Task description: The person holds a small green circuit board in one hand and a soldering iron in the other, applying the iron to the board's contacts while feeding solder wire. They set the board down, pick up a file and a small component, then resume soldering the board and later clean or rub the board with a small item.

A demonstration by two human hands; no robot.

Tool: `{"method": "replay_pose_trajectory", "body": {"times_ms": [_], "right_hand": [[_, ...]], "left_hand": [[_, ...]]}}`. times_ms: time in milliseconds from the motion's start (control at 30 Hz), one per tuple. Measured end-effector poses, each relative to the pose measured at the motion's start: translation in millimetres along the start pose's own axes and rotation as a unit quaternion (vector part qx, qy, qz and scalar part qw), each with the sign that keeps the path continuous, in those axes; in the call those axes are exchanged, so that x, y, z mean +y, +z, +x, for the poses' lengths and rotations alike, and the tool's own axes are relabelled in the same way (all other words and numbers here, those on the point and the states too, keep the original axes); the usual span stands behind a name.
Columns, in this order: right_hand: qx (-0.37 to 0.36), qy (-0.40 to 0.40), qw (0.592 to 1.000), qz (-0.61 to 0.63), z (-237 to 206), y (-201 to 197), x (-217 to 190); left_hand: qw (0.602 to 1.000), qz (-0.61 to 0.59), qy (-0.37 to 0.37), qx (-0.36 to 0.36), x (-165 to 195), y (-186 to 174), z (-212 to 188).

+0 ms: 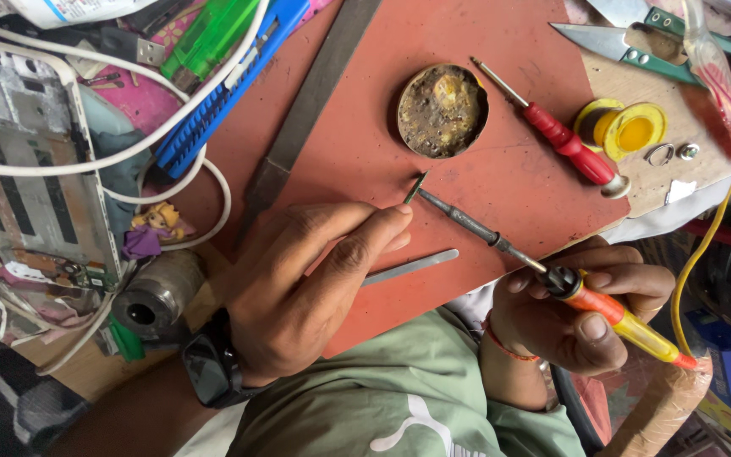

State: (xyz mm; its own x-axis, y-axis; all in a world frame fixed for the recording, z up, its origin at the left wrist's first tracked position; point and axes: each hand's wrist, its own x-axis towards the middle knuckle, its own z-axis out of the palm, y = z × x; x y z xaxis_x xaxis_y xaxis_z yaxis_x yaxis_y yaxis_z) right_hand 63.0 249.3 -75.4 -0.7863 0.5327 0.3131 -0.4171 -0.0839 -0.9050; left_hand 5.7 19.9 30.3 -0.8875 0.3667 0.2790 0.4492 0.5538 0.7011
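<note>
1. My right hand (pixel 581 317) grips the soldering iron (pixel 543 267), its tip pointing up-left over the red mat (pixel 501 178).
2. My left hand (pixel 306 279) pinches a small green piece (pixel 415 187) at that tip.
3. The round tin (pixel 442 111) holds crusty flux.

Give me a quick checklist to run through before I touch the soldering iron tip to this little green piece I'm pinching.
1. Left hand grips the small green piece at its fingertips: ok.
2. Right hand holds the soldering iron by its orange and yellow handle, off the metal shaft: ok.
3. Iron tip meets the piece: very close, contact cannot tell.
4. Round tin of flux within reach on the red mat: ok.
5. Solder spool nearby: ok.
6. Left fingertips clear of the hot tip: not ok, they look close.
</note>
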Motion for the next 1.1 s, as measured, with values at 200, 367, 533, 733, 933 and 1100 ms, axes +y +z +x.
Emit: {"method": "replay_pose_trajectory", "body": {"times_ms": [200, 367, 533, 733, 933, 1100], "right_hand": [[0.003, 0.009, 1.000, 0.012, 0, 0, 0], [-0.011, 0.027, 0.999, 0.041, -2, -4, 1], [-0.002, 0.023, 1.000, 0.010, -6, -13, 5], [0.027, -0.069, 0.994, -0.076, -10, -17, 16], [0.007, -0.096, 0.991, -0.094, -5, -9, 15], [-0.012, -0.035, 0.997, -0.066, 3, -1, 2]], "left_hand": [[1.000, -0.007, 0.001, 0.009, -3, 1, -2], [1.000, -0.005, -0.008, 0.016, -2, 3, -3], [1.000, -0.012, -0.015, 0.018, -1, 5, -3], [1.000, -0.002, -0.017, 0.020, -1, 7, -3], [1.000, -0.017, -0.003, 0.008, -3, 5, -2], [1.000, -0.013, -0.006, 0.001, -3, 4, -2]]}}
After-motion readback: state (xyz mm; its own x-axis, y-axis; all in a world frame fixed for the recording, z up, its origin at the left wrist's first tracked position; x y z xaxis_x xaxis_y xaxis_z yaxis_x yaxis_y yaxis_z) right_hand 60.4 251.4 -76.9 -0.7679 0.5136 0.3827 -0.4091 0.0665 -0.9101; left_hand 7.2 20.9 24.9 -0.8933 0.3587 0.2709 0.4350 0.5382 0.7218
